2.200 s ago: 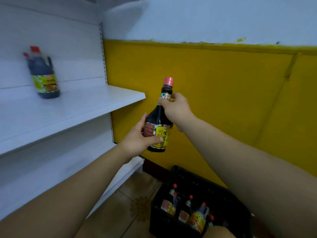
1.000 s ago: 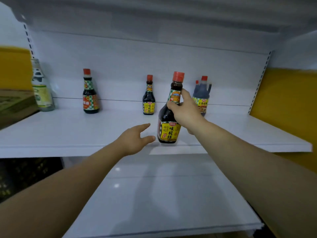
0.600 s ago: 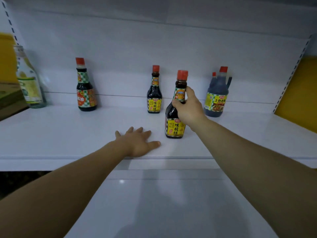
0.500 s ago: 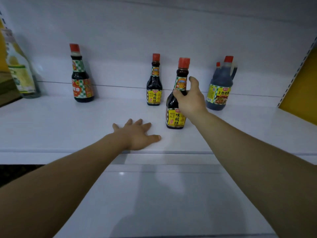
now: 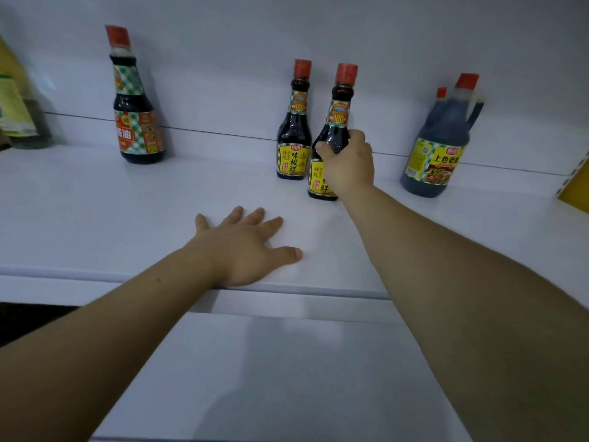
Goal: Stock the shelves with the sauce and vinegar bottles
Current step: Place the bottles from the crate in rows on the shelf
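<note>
Your right hand (image 5: 349, 164) grips the sauce bottle (image 5: 340, 113) round its shoulder; its base looks set down on the shelf (image 5: 95, 218), just beside its matching bottle (image 5: 294, 138). Your left hand (image 5: 245, 247) lies flat on the shelf, fingers spread, holding nothing. Also stocked: check-label bottle (image 5: 135, 122), handled jug (image 5: 439, 148), pale bottle (image 5: 16, 113) far left. Wide gaps between them, so I'd judge it's early; release not yet done.

Two yellow-label soy sauce bottles (image 5: 293, 138), one checked-label sesame oil bottle (image 5: 135, 122), one handled dark soy sauce jug (image 5: 441, 145), one pale bottle (image 5: 16, 113) at left edge.
</note>
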`<state>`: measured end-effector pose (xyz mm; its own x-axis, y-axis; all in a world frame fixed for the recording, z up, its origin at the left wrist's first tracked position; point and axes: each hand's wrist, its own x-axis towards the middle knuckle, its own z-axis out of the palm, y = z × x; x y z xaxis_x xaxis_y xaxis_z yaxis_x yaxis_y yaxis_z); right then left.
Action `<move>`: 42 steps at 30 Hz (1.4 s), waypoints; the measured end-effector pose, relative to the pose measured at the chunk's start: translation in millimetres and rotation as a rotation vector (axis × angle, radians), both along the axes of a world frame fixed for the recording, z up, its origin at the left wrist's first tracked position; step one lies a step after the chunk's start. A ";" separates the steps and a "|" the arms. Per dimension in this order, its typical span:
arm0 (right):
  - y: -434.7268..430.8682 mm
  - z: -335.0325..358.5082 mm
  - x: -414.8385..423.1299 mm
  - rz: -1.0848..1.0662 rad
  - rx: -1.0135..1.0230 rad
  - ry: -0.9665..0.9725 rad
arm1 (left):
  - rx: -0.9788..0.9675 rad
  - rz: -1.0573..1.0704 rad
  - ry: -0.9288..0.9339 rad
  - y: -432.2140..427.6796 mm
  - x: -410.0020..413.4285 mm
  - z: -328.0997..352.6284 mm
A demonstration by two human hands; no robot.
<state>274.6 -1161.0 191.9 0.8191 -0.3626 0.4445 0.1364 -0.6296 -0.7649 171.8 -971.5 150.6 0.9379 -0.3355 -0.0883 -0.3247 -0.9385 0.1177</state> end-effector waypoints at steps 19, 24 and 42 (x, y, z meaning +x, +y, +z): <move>-12.9 -16.5 80.9 -0.036 -0.031 -0.075 | -0.029 -0.014 -0.006 -0.2 -5.5 0.2; -8.7 -14.6 77.3 0.029 0.083 -0.034 | -0.010 -0.026 -0.037 -0.4 -2.6 -3.3; -68.0 22.7 -240.8 -0.051 -0.365 0.539 | -0.172 -0.261 -0.015 -61.4 -96.4 37.7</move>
